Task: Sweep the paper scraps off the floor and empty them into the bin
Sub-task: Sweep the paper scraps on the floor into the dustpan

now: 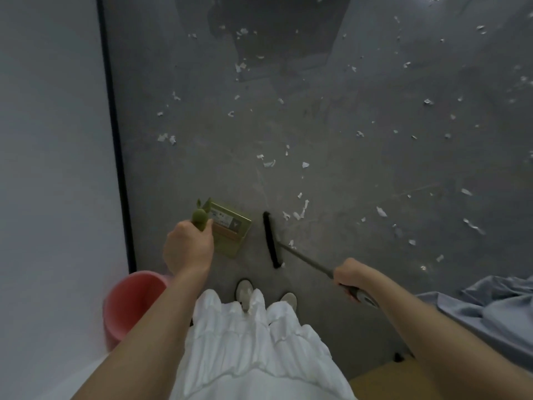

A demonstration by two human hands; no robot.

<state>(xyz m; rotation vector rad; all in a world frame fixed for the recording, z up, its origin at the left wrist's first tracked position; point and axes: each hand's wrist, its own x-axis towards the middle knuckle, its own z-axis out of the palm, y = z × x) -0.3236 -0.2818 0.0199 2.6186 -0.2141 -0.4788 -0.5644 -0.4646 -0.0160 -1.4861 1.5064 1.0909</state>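
Observation:
White paper scraps [300,210] lie scattered over the grey floor [346,157], several close to the broom. My left hand [189,249] grips the green handle of an olive dustpan [230,230], whose pan rests on the floor in front of my feet. My right hand [350,277] grips the grey handle of a broom, and its black brush head [271,239] stands on the floor just right of the dustpan. A pink bin [129,301] sits at my lower left against the wall, partly hidden by my left forearm.
A white wall [54,140] with a black edge strip runs along the left. Blue-grey cloth [496,307] lies bunched at the right, with a yellow-brown surface [383,382] below it. My white skirt and pale shoes [245,290] fill the bottom middle.

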